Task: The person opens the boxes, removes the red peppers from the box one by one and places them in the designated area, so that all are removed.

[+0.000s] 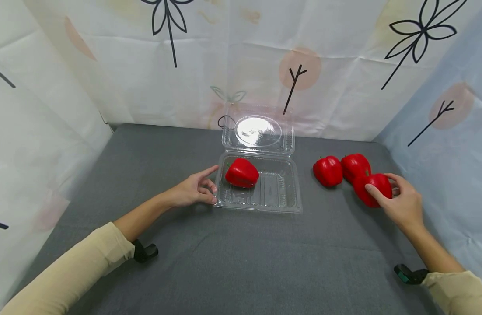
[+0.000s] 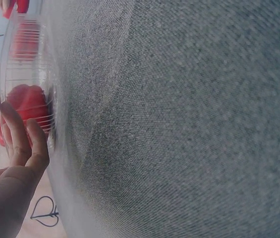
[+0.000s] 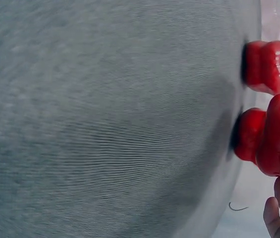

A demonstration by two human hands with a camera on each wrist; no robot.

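A clear plastic clamshell container [image 1: 280, 205] lies on the table with its lid [image 1: 229, 140] tilted up at the back. One red bell pepper [image 1: 242, 173] lies on its side in the left part of the base. My left hand [image 1: 195, 188] pinches the container's left rim between thumb and fingers; the left wrist view shows this hand [image 2: 18, 153] against the ribbed side wall. Over on the right, my right hand [image 1: 404, 203] grips another red bell pepper [image 1: 371, 189], held above the table in the right wrist view, its fingertips [image 3: 273, 213] partly cut off.
Two more red bell peppers, one at the left [image 1: 327, 171] and one behind the held one [image 1: 355, 166], sit on the grey cloth-covered table [image 1: 241, 258]. A patterned white curtain [image 1: 335, 87] hangs along the back and sides. Black wrist straps [image 1: 144, 251] show at both sleeves.
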